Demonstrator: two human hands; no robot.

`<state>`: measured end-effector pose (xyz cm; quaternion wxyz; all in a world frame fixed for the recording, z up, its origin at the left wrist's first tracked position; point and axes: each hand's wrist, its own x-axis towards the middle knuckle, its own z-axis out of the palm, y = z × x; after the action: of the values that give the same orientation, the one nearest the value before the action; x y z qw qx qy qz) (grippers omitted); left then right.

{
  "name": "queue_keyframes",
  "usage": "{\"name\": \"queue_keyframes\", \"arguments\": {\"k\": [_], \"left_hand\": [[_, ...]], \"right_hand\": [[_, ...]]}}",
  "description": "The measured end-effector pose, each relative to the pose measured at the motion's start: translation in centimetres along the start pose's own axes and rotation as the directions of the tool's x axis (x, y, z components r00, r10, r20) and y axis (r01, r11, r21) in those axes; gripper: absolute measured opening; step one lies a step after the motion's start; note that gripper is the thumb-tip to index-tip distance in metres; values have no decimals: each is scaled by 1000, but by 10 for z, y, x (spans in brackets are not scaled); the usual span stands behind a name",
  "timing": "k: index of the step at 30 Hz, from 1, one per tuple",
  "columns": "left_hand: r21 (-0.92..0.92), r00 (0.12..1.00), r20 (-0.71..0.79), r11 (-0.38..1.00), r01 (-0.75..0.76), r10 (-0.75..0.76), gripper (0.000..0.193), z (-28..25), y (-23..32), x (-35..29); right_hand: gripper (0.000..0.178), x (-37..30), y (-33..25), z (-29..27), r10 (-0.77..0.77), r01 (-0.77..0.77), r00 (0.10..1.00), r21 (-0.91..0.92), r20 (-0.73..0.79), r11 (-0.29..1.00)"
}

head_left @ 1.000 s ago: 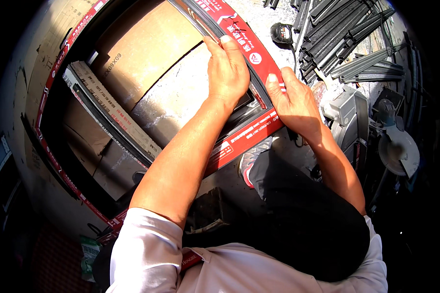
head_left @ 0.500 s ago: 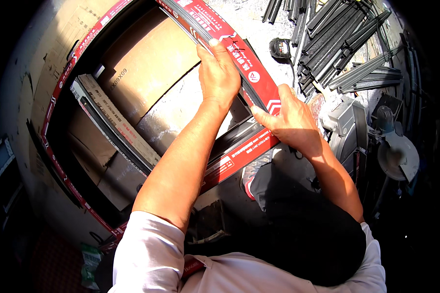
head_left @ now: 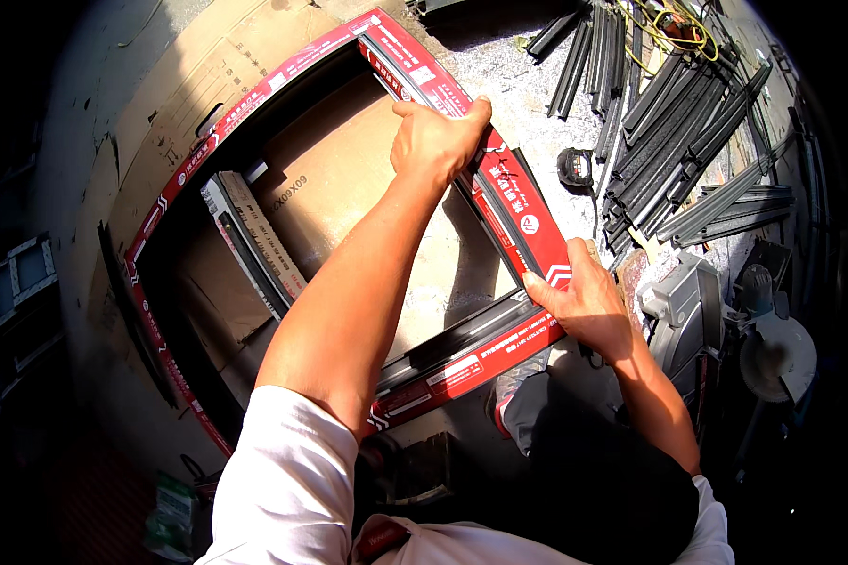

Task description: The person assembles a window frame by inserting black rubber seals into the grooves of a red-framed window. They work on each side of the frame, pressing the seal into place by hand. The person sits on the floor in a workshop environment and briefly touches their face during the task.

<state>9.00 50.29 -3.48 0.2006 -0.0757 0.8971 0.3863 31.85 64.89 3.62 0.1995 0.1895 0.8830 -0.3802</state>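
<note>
A large rectangular window frame (head_left: 462, 370), covered in red printed film with black inner channels, lies tilted in front of me. My left hand (head_left: 440, 139) is closed over the frame's right-hand bar, about midway along it. My right hand (head_left: 582, 299) grips the near right corner, its thumb on the inner edge and its fingers around the outside. Within the frame's opening, a black-and-white profile strip (head_left: 245, 247) stands beside a printed cardboard-coloured strip (head_left: 262, 229). Whether my left hand also pinches a thin strip in the channel is hidden.
Flat cardboard (head_left: 344, 179) lies under the frame. To the right are a black tape measure (head_left: 575, 168), a heap of dark profile offcuts (head_left: 674, 127), a yellow cable (head_left: 697, 42) and a cutting saw with a round blade (head_left: 775, 358). My knee (head_left: 575, 424) is near the frame's near edge.
The frame appears lower and further right in view, showing its far corner. My left hand has gone from holding grey strips along the bar to a fist over it. The right hand stays at the corner.
</note>
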Motion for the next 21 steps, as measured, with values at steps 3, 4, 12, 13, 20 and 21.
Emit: {"name": "queue_keyframes", "arguments": {"k": [3,4,12,13,20,21], "left_hand": [[42,999,-20,999,27,-27,121,-9,6,18],[56,999,-24,998,37,-36,121,-13,7,27],[113,996,9,990,90,-92,118,-23,18,49],[120,996,7,988,93,-94,118,-23,19,48],[242,998,40,969,38,-49,121,-21,20,48],[230,997,56,972,46,-60,121,-22,21,47]], "right_hand": [[52,-1,0,-1,-8,8,1000,13,5,1000],[52,-1,-1,-1,-8,8,1000,18,6,1000],[52,0,2,1,-6,6,1000,3,-9,1000],[52,0,3,2,-12,12,1000,16,-15,1000],[51,-3,6,3,18,-19,1000,106,15,994],[51,-3,8,4,6,-7,1000,110,9,994]]}}
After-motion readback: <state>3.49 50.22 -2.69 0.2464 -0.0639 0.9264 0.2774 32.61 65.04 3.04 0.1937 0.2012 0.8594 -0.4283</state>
